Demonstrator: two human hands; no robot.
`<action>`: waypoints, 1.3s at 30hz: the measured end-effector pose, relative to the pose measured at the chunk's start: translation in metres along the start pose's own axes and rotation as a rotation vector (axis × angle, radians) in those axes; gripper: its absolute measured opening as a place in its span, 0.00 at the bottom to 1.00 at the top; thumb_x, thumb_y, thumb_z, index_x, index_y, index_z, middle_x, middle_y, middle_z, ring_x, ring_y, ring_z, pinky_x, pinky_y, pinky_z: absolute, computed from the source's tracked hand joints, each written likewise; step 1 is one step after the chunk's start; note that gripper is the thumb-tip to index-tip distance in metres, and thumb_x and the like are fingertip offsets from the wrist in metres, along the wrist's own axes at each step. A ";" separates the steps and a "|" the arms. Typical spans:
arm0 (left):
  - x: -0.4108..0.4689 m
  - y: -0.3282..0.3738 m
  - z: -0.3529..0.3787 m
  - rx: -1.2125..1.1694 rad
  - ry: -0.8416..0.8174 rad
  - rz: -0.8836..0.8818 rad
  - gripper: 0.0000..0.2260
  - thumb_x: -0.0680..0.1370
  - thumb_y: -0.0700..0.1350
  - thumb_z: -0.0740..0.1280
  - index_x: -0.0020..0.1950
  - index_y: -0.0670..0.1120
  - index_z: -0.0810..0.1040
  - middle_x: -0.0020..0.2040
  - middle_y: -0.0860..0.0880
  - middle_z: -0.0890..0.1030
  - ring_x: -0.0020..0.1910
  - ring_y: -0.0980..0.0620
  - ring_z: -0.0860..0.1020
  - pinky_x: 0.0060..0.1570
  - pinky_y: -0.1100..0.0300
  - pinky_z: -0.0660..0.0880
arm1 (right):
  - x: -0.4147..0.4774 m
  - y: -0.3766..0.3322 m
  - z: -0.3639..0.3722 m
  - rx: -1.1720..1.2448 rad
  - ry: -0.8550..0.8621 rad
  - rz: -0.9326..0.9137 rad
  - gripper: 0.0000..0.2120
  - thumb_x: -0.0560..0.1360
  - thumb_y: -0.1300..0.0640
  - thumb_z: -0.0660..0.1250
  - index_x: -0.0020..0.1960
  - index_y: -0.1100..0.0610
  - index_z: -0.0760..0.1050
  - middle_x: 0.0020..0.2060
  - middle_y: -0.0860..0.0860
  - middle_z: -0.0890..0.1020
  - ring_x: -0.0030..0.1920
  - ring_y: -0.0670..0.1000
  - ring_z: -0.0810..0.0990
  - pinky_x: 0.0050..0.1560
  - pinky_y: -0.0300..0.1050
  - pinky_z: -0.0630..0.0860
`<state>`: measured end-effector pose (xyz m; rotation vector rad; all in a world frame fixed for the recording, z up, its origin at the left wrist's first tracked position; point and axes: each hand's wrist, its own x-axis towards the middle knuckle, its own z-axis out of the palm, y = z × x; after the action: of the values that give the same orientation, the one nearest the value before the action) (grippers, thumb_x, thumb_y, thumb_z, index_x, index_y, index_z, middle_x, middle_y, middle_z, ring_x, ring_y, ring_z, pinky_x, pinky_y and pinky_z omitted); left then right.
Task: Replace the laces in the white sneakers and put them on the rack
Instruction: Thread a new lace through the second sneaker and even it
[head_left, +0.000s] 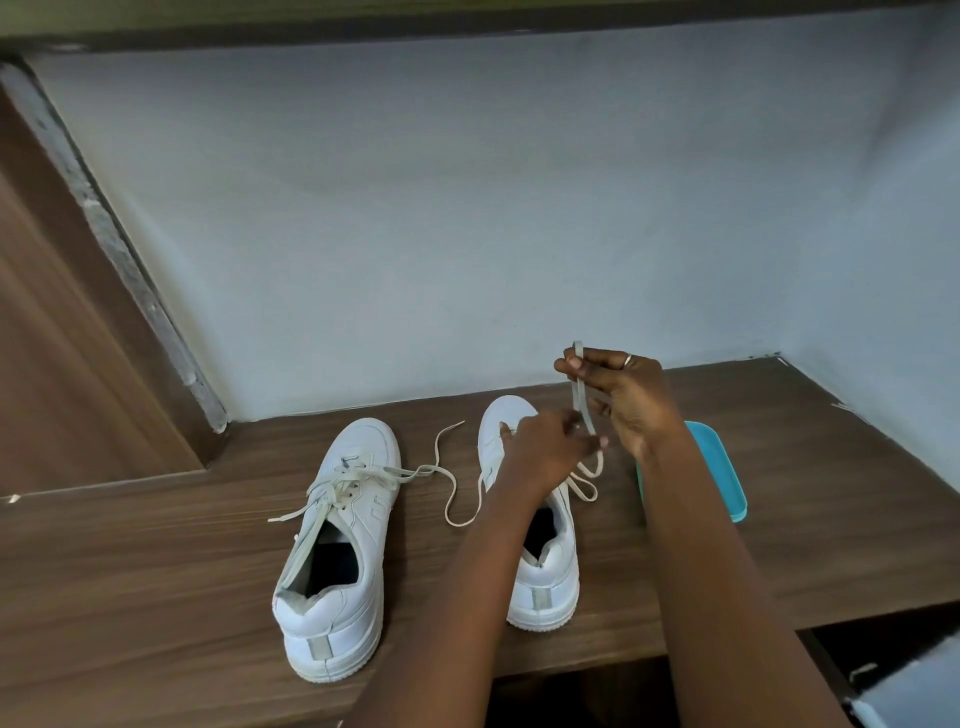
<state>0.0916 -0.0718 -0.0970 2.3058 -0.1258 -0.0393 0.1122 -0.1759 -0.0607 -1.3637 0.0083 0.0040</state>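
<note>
Nearest me, on the wooden shelf (156, 571), the worked sneaker (545, 577) stands heel toward me, and I take every place from it. To its left, well apart, the other sneaker (337, 545) stands parallel and loosely laced. Its lace ends (451, 488) trail over the boards between the two shoes.

Over the worked sneaker's forefoot my left hand (543, 449) has its fingers curled. As far as the blur lets me read, they pinch the lace (577, 395) low down. Above and right of the toe my right hand (631, 397) pinches the same lace near its upper end between thumb and forefinger. The strand therefore runs between the two grips, with slack loops lying by the shoe's right side.

I cannot tell whether the lace is coming out or going in. Either way I would pull along the eyelet's own line and keep the flat lace untwisted. I would also let the lower hand steady the shoe so it does not skid.

Right of the sneaker, near it, lies a teal tray (719, 478), and beyond its toe rises the pale wall (467, 234).
</note>
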 end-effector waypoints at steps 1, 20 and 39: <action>0.000 0.002 -0.002 -0.095 0.049 0.017 0.11 0.76 0.54 0.66 0.50 0.47 0.79 0.46 0.50 0.82 0.51 0.50 0.78 0.63 0.52 0.68 | -0.002 -0.001 0.001 -0.011 -0.013 0.001 0.05 0.71 0.64 0.71 0.46 0.58 0.82 0.42 0.52 0.86 0.49 0.48 0.83 0.37 0.36 0.75; -0.002 -0.004 0.009 0.657 -0.207 -0.084 0.15 0.76 0.58 0.65 0.56 0.51 0.80 0.59 0.48 0.77 0.70 0.44 0.59 0.61 0.23 0.40 | 0.003 0.000 0.003 0.062 0.045 -0.061 0.05 0.71 0.63 0.71 0.40 0.54 0.83 0.38 0.51 0.86 0.45 0.49 0.84 0.56 0.51 0.76; -0.007 -0.015 -0.029 0.249 -0.126 -0.053 0.31 0.70 0.54 0.74 0.71 0.52 0.68 0.73 0.48 0.65 0.73 0.47 0.60 0.71 0.53 0.59 | 0.005 -0.006 0.002 -0.011 0.120 -0.180 0.06 0.75 0.60 0.69 0.50 0.56 0.82 0.38 0.50 0.83 0.27 0.44 0.65 0.25 0.30 0.63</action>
<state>0.0883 -0.0394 -0.0890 2.5547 -0.1409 -0.2062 0.1173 -0.1750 -0.0544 -1.3700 -0.0131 -0.2292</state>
